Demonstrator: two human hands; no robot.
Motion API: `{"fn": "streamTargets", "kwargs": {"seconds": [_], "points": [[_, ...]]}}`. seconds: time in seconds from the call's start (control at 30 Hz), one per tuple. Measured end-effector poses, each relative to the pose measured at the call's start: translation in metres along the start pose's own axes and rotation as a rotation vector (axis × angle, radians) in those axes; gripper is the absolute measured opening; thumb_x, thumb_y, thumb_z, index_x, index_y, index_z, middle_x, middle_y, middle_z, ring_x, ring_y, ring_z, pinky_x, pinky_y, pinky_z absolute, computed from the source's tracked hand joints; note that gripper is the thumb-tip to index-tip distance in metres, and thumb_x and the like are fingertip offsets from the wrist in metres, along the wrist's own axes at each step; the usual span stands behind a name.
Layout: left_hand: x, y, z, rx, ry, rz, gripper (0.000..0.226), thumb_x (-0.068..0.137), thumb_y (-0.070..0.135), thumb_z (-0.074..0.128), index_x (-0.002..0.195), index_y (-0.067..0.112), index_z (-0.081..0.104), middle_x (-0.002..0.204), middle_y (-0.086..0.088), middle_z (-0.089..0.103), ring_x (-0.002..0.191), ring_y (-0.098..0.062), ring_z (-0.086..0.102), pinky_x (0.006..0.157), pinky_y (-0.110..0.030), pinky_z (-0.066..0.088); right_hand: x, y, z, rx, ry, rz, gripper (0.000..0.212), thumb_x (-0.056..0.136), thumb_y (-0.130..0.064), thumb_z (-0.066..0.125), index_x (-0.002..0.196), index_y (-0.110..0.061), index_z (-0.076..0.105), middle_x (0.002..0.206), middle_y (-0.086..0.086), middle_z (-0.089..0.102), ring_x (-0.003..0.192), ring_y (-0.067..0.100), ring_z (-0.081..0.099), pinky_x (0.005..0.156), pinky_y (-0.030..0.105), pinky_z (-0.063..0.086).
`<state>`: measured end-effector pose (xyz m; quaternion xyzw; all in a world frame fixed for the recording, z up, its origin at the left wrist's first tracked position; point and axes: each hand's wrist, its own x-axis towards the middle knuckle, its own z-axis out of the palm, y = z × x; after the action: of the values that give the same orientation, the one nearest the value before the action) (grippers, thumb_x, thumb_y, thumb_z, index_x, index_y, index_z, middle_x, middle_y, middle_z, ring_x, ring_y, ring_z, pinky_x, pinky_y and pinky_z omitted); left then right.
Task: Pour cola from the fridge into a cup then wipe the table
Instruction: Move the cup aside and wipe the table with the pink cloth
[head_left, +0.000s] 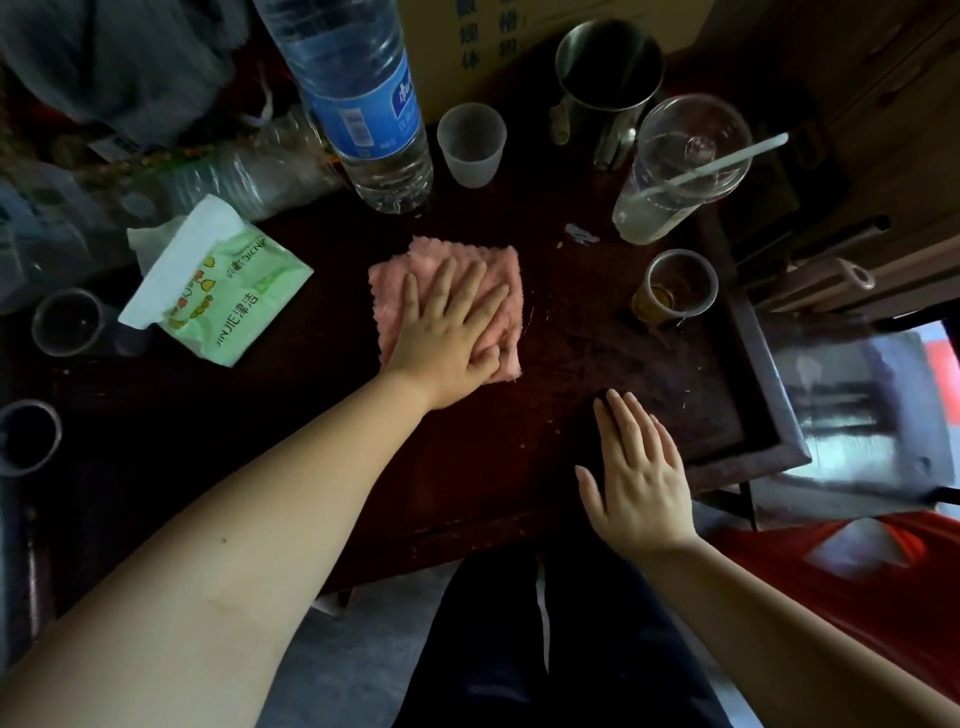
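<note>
A folded pink cloth (493, 270) lies on the dark red wooden table (597, 364). My left hand (447, 332) presses flat on the cloth, fingers spread and pointing away from me. My right hand (636, 473) rests flat on the table near its front edge, fingers apart, holding nothing. A small clear cup (675, 286) with a little amber liquid stands to the right of the cloth. An empty frosted plastic cup (471, 143) stands behind the cloth. No cola bottle is in view.
A large water bottle (358, 98) leans at the back. A steel mug (608, 67) and a lidded plastic cup with a straw (675, 171) stand back right. A green tissue pack (218, 291) and dark cups (67, 322) sit left. The table's right edge (763, 364) drops off.
</note>
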<state>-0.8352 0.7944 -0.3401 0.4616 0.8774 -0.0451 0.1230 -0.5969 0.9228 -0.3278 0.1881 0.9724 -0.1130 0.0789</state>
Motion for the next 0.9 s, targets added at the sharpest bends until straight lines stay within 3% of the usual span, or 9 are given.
{"fn": "streamTargets", "kwargs": {"seconds": [0.23, 0.4, 0.63, 0.9], "points": [[-0.031, 0.027, 0.011, 0.016, -0.021, 0.023, 0.071, 0.088, 0.056, 0.014, 0.151, 0.029, -0.006, 0.159, -0.004, -0.019, 0.144, -0.03, -0.023, 0.113, -0.059, -0.012, -0.001, -0.001, -0.002, 0.009, -0.001, 0.005, 0.068, 0.087, -0.045, 0.04, 0.141, -0.002, 0.037, 0.149, 0.015, 0.034, 0.14, 0.027, 0.026, 0.114, 0.042, 0.022], [-0.028, 0.035, 0.01, -0.039, -0.007, -0.082, 0.074, 0.086, 0.061, 0.01, 0.151, 0.03, -0.005, 0.16, -0.001, -0.014, 0.146, -0.027, -0.015, 0.115, -0.059, -0.004, -0.002, 0.0, -0.003, 0.03, 0.006, 0.004, 0.068, 0.088, -0.045, 0.039, 0.141, -0.003, 0.037, 0.149, 0.015, 0.034, 0.14, 0.027, 0.026, 0.114, 0.041, 0.021], [0.027, 0.041, -0.008, -0.106, -0.007, -0.262, 0.068, 0.095, 0.053, 0.022, 0.15, 0.028, -0.01, 0.16, -0.005, -0.014, 0.146, -0.029, -0.014, 0.113, -0.061, -0.004, 0.0, 0.002, -0.002, 0.043, 0.006, -0.004, 0.068, 0.088, -0.045, 0.041, 0.142, -0.003, 0.036, 0.149, 0.015, 0.034, 0.141, 0.027, 0.026, 0.113, 0.043, 0.024], [0.048, 0.031, -0.013, -0.071, 0.005, -0.132, 0.071, 0.087, 0.051, 0.012, 0.152, 0.029, -0.001, 0.161, -0.003, -0.01, 0.147, -0.029, -0.01, 0.113, -0.061, -0.003, 0.001, 0.002, 0.0, 0.04, 0.012, -0.01, 0.068, 0.087, -0.044, 0.041, 0.141, -0.003, 0.037, 0.149, 0.015, 0.034, 0.14, 0.028, 0.027, 0.112, 0.044, 0.025]]}}
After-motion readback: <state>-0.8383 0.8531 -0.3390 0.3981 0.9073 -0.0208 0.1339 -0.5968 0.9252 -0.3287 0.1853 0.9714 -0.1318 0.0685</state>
